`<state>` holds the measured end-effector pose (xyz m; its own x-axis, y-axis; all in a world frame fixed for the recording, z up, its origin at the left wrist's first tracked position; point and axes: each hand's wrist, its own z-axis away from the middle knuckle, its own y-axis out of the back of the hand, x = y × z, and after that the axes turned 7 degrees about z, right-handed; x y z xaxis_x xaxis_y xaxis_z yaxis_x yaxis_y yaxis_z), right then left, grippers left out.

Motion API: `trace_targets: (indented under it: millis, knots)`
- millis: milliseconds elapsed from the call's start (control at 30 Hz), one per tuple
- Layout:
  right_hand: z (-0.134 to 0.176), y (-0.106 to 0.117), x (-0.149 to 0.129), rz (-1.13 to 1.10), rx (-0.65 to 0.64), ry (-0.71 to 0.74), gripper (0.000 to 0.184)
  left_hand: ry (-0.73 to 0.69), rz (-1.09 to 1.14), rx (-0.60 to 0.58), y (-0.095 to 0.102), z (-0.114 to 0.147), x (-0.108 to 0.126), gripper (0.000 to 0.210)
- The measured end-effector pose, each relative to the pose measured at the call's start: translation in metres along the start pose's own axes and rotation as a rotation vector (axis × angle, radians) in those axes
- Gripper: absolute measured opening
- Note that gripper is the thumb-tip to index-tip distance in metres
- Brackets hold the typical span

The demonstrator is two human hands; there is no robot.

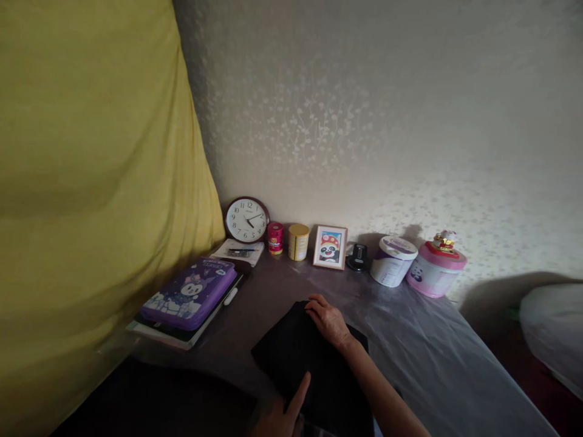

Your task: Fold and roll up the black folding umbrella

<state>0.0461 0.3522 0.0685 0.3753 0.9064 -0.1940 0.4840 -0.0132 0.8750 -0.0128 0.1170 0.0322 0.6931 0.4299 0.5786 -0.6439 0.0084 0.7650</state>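
A piece of black cloth (296, 352), apparently folded, lies on the table in front of me. My right hand (328, 321) reaches over it, with curled fingers gripping its far edge near the top corner. Low in the view, my left hand (285, 413) is over the near part of the cloth, one finger stretched out along it. Its other fingers are dark, blurred and partly cut off by the frame. Nearest to the hands on the left is a purple cartoon-printed case (194, 294), resting on a stack of books (186, 341).
Along the wall stand a round clock (247, 220), a red tin (275, 238), a yellow-lidded can (299, 243), a panda picture frame (330, 247), a small black device (358, 258) and two tubs (394, 262). A yellow curtain (100, 152) hangs left. The grey-covered table (432, 358) ends at right.
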Motion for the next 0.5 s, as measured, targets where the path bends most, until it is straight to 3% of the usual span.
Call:
trace_targets:
  millis: [133, 300, 500]
  knots:
    - [0.02, 0.01, -0.006, -0.173, 0.065, 0.005, 0.024, 0.004, 0.007, 0.022, -0.006, -0.002, -0.003, 0.072]
    - [0.046, 0.016, -0.009, -0.191, 0.051, 0.154, 0.018, -0.02, 0.095, 0.038, -0.011, -0.005, -0.011, 0.072]
    - [0.034, 0.003, 0.004, -0.16, 0.021, 0.223, 0.027, 0.027, 0.026, 0.021, -0.014, -0.007, -0.009, 0.073]
